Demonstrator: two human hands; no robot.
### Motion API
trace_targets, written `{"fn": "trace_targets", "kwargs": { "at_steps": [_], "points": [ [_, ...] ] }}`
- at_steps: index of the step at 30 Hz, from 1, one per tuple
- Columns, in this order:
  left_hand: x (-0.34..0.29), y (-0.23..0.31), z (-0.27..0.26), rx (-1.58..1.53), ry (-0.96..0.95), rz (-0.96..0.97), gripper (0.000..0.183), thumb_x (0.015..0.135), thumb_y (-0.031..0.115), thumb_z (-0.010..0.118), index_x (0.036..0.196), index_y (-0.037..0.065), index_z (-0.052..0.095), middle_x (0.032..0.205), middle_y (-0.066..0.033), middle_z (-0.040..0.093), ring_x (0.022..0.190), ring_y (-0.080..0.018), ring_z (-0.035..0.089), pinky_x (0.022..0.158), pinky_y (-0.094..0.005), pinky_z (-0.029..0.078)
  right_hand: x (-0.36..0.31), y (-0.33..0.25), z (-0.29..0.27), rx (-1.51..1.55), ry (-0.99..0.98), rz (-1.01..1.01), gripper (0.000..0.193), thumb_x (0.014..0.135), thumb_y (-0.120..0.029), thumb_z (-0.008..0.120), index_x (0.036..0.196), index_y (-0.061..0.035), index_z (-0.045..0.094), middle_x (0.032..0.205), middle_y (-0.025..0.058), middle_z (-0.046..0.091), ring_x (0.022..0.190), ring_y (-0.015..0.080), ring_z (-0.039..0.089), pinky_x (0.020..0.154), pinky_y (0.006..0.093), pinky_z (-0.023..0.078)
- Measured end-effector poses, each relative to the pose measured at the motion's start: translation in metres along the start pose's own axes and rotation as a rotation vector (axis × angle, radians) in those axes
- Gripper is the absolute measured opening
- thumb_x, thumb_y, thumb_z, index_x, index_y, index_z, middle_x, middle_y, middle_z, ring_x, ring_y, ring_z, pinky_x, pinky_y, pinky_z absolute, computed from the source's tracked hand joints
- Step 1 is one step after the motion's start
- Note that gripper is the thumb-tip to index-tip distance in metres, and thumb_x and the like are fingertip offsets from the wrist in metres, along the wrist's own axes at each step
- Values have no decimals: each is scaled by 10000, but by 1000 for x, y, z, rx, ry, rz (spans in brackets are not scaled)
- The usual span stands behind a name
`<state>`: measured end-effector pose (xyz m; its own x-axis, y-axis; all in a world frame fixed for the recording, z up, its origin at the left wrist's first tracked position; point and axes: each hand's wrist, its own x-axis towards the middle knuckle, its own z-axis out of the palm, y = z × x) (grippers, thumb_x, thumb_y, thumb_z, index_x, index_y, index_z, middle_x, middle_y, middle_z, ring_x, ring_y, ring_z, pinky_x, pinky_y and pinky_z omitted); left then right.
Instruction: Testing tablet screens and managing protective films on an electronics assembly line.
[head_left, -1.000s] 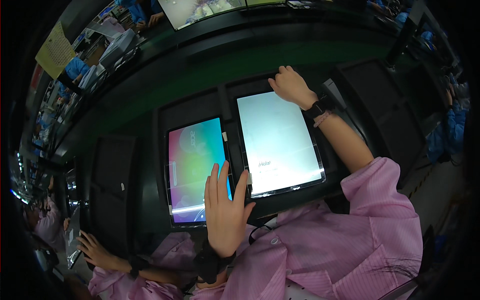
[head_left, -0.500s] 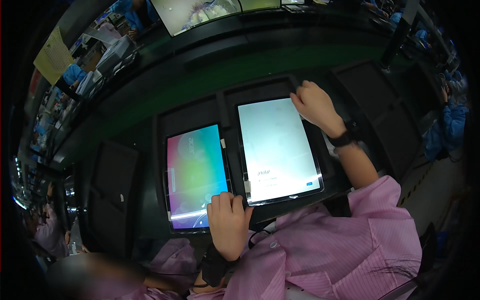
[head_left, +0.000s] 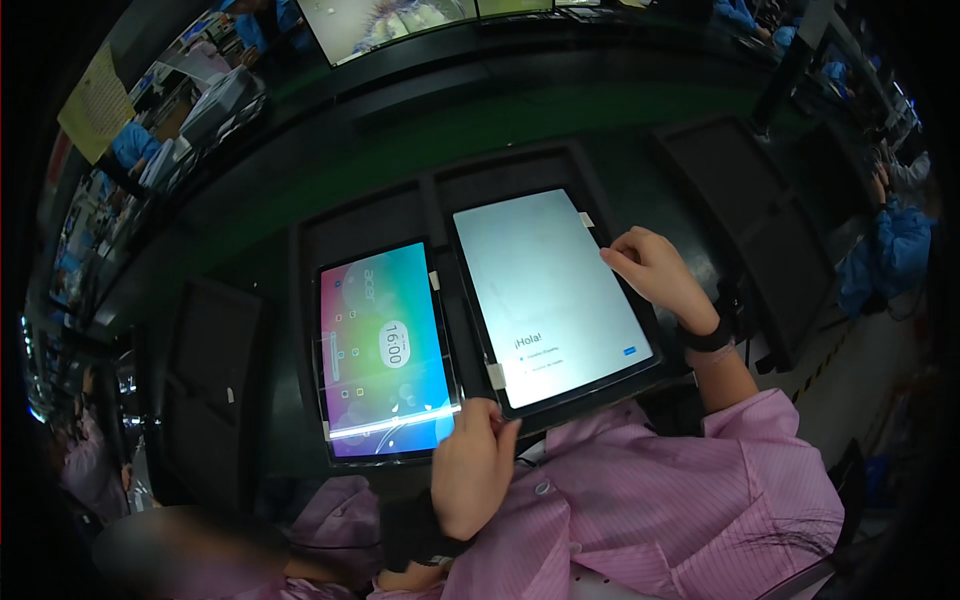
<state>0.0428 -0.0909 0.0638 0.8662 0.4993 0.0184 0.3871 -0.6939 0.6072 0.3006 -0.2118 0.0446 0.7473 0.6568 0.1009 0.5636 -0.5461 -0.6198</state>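
Observation:
A tablet with a pale, nearly blank screen lies in the right half of a black tray, a white tab on each long side. My right hand is closed at its right edge, thumb and forefinger against the rim. At its lower left corner my left hand is closed, fingers curled; the exact contact of the fingertips is partly hidden. A second tablet, with a colourful lit screen showing a clock and small icons, rests to the left, just above my left hand and untouched.
The black tray holds both tablets. Other dark trays stand at left and right. A monitor is at the far edge of the dark bench. People in blue sit beyond; a person in pink is at left.
My right hand has moved down from the upper right corner along the edge, uncovering a white tab. The pale screen has dimmed. Clock and icons have appeared on the left tablet. The view shifted slightly.

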Motion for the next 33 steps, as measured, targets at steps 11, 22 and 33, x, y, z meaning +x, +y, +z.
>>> {"fn": "trace_targets", "kwargs": {
  "at_steps": [11,22,33],
  "points": [
    [-4,2,17,-1357,-624,-264,286,925,73,299,1193,13,220,1057,-177,527,693,-104,557,482,-166,430,-4,7,-11,752,-261,267,197,849,-179,557,878,14,528,747,24,550,612,76,511,507,203,409],
    [-4,0,13,-672,-773,-56,363,878,127,498,1195,3,373,933,-107,608,679,-93,574,516,-201,437,-13,-10,-45,1100,-255,183,228,855,-50,515,1079,-14,489,906,68,601,817,93,575,694,216,453],
    [45,42,-83,-943,480,299,425,833,131,573,1196,-18,410,1151,-108,480,946,-128,464,782,-248,392,-30,-46,-64,1065,112,-300,238,815,-43,513,1034,51,519,855,55,608,754,70,549,691,195,408]
  ]
}}
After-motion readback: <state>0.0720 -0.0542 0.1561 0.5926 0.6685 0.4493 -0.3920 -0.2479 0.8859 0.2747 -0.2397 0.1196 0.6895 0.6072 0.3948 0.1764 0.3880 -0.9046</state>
